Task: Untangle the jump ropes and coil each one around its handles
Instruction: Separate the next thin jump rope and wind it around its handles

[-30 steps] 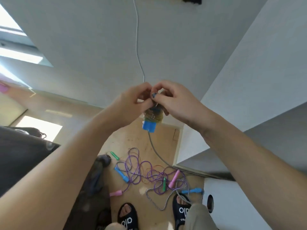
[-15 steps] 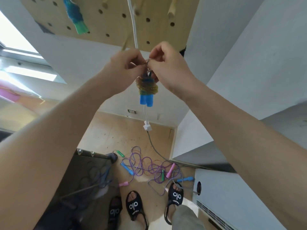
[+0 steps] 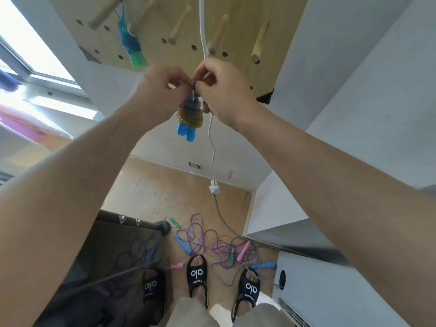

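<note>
A: How are the hands placed?

B: The left hand (image 3: 162, 90) and the right hand (image 3: 219, 90) are raised together, fingertips pinched on the top loop of a coiled jump rope (image 3: 190, 114). Gold cord is wound round its two blue handles, which hang down toward 6 o'clock of the hands.

A: What lies beyond them?

B: A wooden pegboard (image 3: 278, 24) is seen at 12 o'clock, with a peg (image 3: 218, 35) just above the right hand. Another coiled rope (image 3: 131, 46), blue with green handles, is already hung at 10 o'clock. A white cable (image 3: 212, 142) is draped past the bundle.

A: What could go wrong?

B: The loop is probably meant for a peg. If it is missed, the bundle could be dropped and the coil loosened. The cable could also be snagged.

A: And the room?

B: A light wooden floor (image 3: 165, 185) is seen at 6 o'clock. A tangle of purple ropes (image 3: 207, 241) is left there, not yet sorted, beside the sandalled feet (image 3: 197, 272). Grey walls and a bright window (image 3: 28, 50) at 9 o'clock are seen.
</note>
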The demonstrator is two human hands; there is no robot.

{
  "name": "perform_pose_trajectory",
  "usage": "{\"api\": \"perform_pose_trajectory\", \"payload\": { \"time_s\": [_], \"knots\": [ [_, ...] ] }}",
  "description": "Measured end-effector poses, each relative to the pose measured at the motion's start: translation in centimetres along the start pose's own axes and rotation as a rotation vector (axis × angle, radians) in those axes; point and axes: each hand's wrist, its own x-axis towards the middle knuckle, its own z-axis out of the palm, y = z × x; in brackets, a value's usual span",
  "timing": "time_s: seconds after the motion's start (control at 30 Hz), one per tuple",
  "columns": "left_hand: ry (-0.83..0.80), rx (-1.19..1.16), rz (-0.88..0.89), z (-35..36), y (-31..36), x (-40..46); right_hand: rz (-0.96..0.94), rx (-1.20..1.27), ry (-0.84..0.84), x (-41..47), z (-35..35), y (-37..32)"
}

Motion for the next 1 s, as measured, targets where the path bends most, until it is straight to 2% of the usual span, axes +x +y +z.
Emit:
{"api": "perform_pose_trajectory", "payload": {
  "time_s": [0.27, 0.57, 0.83, 1.0],
  "knots": [
    [0.006, -0.173, -0.073, -3.8, -2.1, 4.3, -0.031, -0.041, 0.137, 5.3, 3.7, -3.1],
    [0.076, -0.300, -0.086, -6.8, -4.8, 7.0, -0.053, -0.085, 0.098, 9.4, 6.4, -5.4],
    [0.136, -0.232, -0.169, -8.2, -6.9, 9.7, -0.072, -0.177, 0.038, 12.0, 8.1, -7.1],
    [0.130, -0.209, -0.178, -8.2, -7.2, 11.0, -0.086, -0.207, 0.069, 12.6, 8.3, -6.9]
  ]
}}
